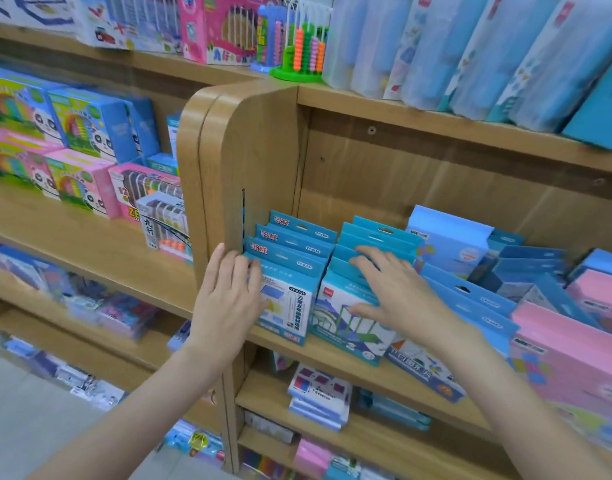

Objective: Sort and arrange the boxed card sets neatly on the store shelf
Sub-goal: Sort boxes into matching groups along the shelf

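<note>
Left hand (225, 299) flat against leftmost card boxes (290, 271), right hand (398, 292) spread over next row (356, 306); uneven push probably topples them off shelf (332, 358)

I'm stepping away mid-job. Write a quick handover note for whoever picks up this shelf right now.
Left hand: open, fingers flat against the left side of the first row of blue hang-tab card boxes, beside the wooden shelf side panel.
Right hand: open, resting on the second row of blue boxes with the bridge picture.
Done: these two rows stand upright, front to back.
Left: the blue boxes to the right lean and overlap; the pink boxes lie slanted at the far right. Straighten those.
</note>
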`<state>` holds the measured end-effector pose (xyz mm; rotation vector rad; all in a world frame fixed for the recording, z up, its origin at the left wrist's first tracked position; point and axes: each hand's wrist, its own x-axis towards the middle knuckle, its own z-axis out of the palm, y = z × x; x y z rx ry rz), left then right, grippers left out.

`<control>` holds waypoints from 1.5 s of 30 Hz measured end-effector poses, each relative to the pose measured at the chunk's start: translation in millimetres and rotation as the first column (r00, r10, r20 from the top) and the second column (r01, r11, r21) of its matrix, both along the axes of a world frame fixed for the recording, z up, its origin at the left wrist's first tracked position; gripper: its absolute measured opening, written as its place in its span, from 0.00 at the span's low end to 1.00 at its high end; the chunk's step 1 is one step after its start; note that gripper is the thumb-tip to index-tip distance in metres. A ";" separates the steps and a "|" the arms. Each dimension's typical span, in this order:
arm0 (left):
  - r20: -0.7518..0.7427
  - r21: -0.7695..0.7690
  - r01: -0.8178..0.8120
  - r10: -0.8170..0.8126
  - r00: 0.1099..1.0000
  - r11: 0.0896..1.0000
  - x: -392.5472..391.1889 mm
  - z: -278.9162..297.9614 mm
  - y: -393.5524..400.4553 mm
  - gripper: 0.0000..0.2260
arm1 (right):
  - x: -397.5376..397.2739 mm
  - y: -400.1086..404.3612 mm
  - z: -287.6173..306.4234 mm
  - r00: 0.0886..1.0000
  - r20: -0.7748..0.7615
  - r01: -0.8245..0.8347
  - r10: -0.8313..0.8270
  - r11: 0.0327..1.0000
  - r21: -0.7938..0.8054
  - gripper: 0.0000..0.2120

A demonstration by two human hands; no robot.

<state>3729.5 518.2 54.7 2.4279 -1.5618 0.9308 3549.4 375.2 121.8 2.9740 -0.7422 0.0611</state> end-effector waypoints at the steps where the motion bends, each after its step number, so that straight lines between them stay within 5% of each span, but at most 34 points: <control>1: -0.005 0.010 -0.008 0.008 1.000 1.000 -0.7 1.2 0.1 0.30 | -0.3 0.1 1.2 1.000 0.006 -0.012 0.011 1.000 0.009 0.33; 16: -0.147 -0.025 -0.044 0.040 0.988 0.999 -22.5 13.5 -5.8 0.28 | -10.1 3.8 -0.5 0.994 0.106 -0.023 0.019 0.999 0.035 0.33; 20: -0.154 -0.152 0.108 -0.132 0.979 0.982 -36.7 31.4 -26.3 0.21 | -38.3 -10.8 17.8 0.940 0.312 0.058 -0.139 0.965 0.256 0.27; 23: -0.179 -0.224 0.229 -0.271 0.946 0.947 -44.9 37.3 -49.8 0.16 | -66.4 -51.8 31.9 0.885 0.381 0.167 -0.266 0.947 0.273 0.21; 29: -0.341 -0.213 0.398 -0.450 0.826 0.892 -68.8 50.9 -94.0 0.21 | -74.5 -161.9 44.6 0.869 0.200 0.414 -0.452 0.887 0.205 0.29; 32: -0.322 -0.112 0.477 -0.486 0.812 0.872 -76.8 48.7 -105.3 0.21 | -68.4 -186.2 34.3 0.885 0.098 0.429 -0.456 0.878 0.212 0.23; 36: -0.395 -0.101 0.425 -0.429 0.813 0.899 -75.0 40.5 -103.6 0.26 | -69.2 -183.9 40.1 0.834 0.339 0.407 -0.435 0.901 0.153 0.06; 42: -0.355 -0.167 0.392 -0.427 0.832 0.904 -80.4 32.3 -99.6 0.23 | -89.1 -135.3 79.3 0.748 0.612 0.455 -0.258 0.870 -0.190 0.09; 45: -0.324 -0.266 0.395 -0.468 0.822 0.879 -86.8 36.2 -98.1 0.21 | -125.4 -106.4 98.8 0.628 0.765 0.517 -0.143 0.812 -0.273 0.10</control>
